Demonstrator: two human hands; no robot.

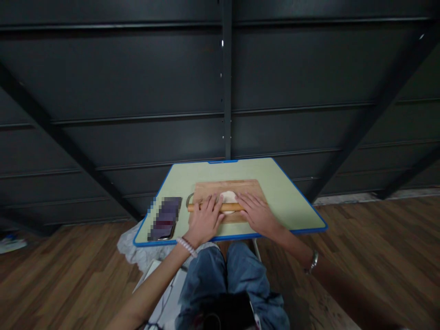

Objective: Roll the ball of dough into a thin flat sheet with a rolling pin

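A wooden rolling pin [231, 207] lies crosswise over a flat, pale round of dough [228, 196] on a wooden cutting board [227, 184]. My left hand [206, 215] rests across the pin toward its left end, with its fingers stretched forward over it and the thumb out to the side. On the right end of the pin lies my right hand [256, 211], palm down, fingers spread flat and reaching to the dough's edge. Both hands press from above rather than wrap around the pin. Parts of the pin and dough are hidden beneath them.
The board sits on a small pale-green table [288, 197] with a blue rim. A phone [165, 217], partly pixelated, lies at its left. A metal handle loop [189, 199] sticks out from the board. A crumpled plastic bag [132, 247] is below left; a dark panelled wall [154, 82] stands behind.
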